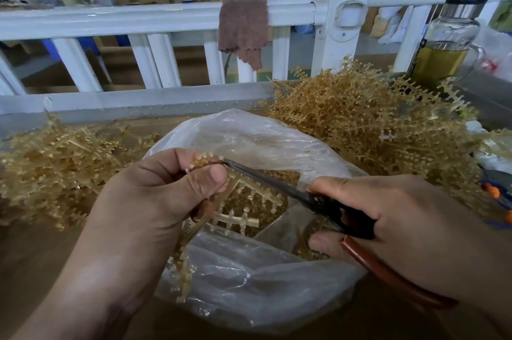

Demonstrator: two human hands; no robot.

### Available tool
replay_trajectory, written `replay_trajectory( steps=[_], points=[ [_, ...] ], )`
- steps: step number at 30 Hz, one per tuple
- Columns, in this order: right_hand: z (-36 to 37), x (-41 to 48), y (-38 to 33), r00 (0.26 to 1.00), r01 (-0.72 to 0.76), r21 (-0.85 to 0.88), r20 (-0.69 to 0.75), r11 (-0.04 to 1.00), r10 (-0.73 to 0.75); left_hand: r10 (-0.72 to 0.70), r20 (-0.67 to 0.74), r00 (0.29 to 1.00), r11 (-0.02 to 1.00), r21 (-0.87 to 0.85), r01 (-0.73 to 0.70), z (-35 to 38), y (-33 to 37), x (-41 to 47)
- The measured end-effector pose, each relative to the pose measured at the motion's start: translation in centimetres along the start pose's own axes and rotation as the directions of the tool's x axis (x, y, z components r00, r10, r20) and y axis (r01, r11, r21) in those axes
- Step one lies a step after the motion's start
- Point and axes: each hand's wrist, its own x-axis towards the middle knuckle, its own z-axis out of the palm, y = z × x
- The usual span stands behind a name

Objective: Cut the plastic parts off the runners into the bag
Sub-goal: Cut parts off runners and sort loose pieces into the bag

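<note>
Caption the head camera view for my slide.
Left hand holds a runner over the bag; right hand sets cutters to its tip.

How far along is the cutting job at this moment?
Done: small amber cut parts already lie in the clear plastic bag. In hand: the left hand holds one amber plastic runner over the bag, and the right hand grips black-bladed scissors at its tip. Left: the large pile of amber runners on the right, seemingly uncut.
</note>
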Motion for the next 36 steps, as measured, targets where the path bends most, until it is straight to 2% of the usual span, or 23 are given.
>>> replay_trajectory(
  steps=[24,30,36],
  points=[
    [0.0,-0.2,0.0,0.996,0.054,-0.069,-0.067,0.996,-0.058,-0.061,-0.006,0.998,0.998,0.000,0.061,0.6,0.9,0.0],
    [0.6,0.1,0.4,0.997,0.042,0.042,-0.065,0.998,-0.039,-0.031,-0.043,0.999,0.999,-0.010,0.031,0.3,0.1,-0.3],
    [0.9,0.2,1.0,0.997,0.036,0.070,-0.076,0.997,-0.031,0.007,-0.096,0.995,0.998,-0.065,-0.013,0.0,-0.6,-0.2]
  ],
)
